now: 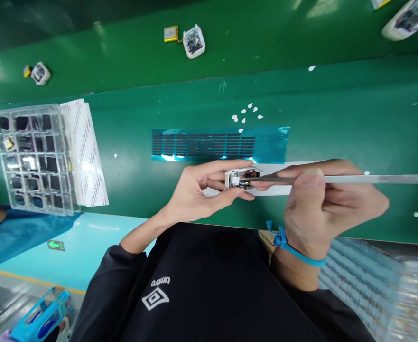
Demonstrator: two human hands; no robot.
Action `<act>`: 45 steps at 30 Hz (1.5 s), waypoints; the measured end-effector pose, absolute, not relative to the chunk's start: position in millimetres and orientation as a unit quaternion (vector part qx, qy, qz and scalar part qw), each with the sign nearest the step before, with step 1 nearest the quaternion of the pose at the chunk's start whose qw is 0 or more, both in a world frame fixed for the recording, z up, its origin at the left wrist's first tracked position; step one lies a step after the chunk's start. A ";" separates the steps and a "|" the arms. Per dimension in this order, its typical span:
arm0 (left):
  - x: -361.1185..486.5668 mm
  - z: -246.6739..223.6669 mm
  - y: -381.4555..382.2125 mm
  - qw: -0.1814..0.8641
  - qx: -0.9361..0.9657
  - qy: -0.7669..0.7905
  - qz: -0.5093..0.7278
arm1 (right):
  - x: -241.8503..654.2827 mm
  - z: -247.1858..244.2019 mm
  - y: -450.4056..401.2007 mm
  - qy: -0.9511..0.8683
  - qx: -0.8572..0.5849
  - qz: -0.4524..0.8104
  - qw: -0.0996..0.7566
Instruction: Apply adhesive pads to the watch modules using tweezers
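Observation:
Between the thumb and fingers of my left hand is a small white device housing, its inside facing up with a circuit board and small parts showing. My right hand pinches long metal tweezers, whose tips reach into the housing; whether they grip a part there is too small to tell. Just beyond my left hand lies a blue film sheet with rows of dark strips. Under both hands a white paper strip rests on the green table.
Small white round tabs lie scattered past the film. A clear compartment tray with dark square parts stands left, beside white printed sheets. Open devices with yellow batteries sit farther back. Another person's blue sleeve shows at left.

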State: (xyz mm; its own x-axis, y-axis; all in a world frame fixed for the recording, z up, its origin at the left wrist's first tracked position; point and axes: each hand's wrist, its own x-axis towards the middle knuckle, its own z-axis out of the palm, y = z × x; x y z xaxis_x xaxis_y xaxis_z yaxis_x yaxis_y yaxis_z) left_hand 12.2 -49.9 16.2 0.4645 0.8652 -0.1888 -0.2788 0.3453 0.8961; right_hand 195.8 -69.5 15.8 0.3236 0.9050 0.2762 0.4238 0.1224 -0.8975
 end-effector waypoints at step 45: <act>9.6 24.1 -50.7 0.732 0.447 0.389 0.336 | 195.8 15.9 -72.1 -0.573 -0.628 0.165 0.500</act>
State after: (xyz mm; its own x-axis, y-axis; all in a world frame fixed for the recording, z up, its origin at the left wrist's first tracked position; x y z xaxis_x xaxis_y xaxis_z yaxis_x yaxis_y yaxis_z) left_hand 9.6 -50.7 24.1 0.4709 0.8399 -0.2698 -0.1441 0.3749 0.9158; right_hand 195.8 -72.1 15.9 0.2884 0.8849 0.3658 0.5547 0.1570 -0.8171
